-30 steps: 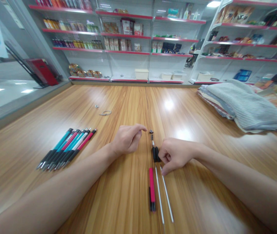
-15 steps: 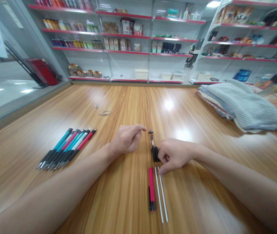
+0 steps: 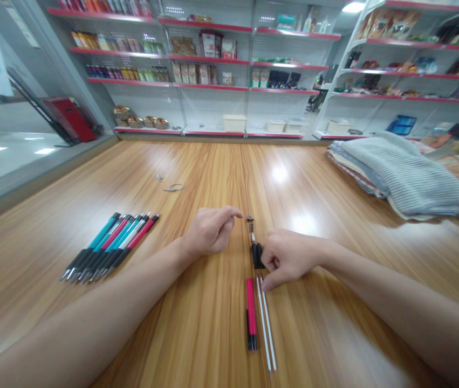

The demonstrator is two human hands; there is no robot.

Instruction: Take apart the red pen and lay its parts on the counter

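My right hand (image 3: 289,258) rests on the wooden table (image 3: 197,178) with its fingers curled, the forefinger tip touching the top end of the outer of two white refills (image 3: 267,323). Beside the refills lies a red pen barrel (image 3: 251,312). Two black grip pieces (image 3: 257,255) sit just left of my right hand, with small tip parts (image 3: 250,221) above them. My left hand (image 3: 212,231) lies loosely curled on the table left of those parts, forefinger stretched toward them, holding nothing I can see.
A row of several assembled teal, red and white pens (image 3: 110,245) lies at the left. A small ring (image 3: 175,187) and a tiny part (image 3: 159,175) lie farther back. Folded cloths (image 3: 403,172) are stacked at the right. Store shelves (image 3: 209,64) stand behind the table.
My right forefinger has slid the outer white refill leftward until it lies close against the other refill. My left hand has stayed still.
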